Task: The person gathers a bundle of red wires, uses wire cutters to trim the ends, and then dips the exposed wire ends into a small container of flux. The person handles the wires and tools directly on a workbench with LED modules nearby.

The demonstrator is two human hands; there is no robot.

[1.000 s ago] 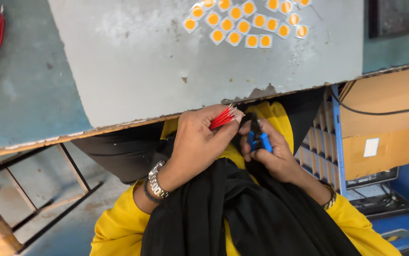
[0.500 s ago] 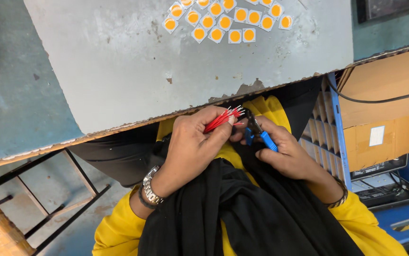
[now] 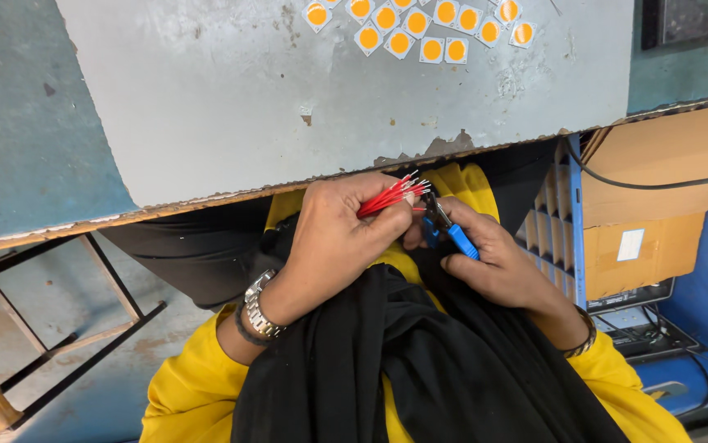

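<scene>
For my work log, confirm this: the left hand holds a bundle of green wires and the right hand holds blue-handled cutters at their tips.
Not quite. In the head view the bundle of wires in the left hand is red, not green. The rest stands: the right hand holds blue-handled cutters at the wire tips.

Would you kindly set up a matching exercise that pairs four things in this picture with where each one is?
Things:
1. bundle of red wires
2. blue-handled cutters
3. orange-centred square chips
4. cardboard box

Places:
A. spread on the grey tabletop at the top of the view
B. gripped in the left hand
C. on the shelf to the right, under the table edge
D. held in the right hand

Pairs: 1-B, 2-D, 3-A, 4-C
</scene>
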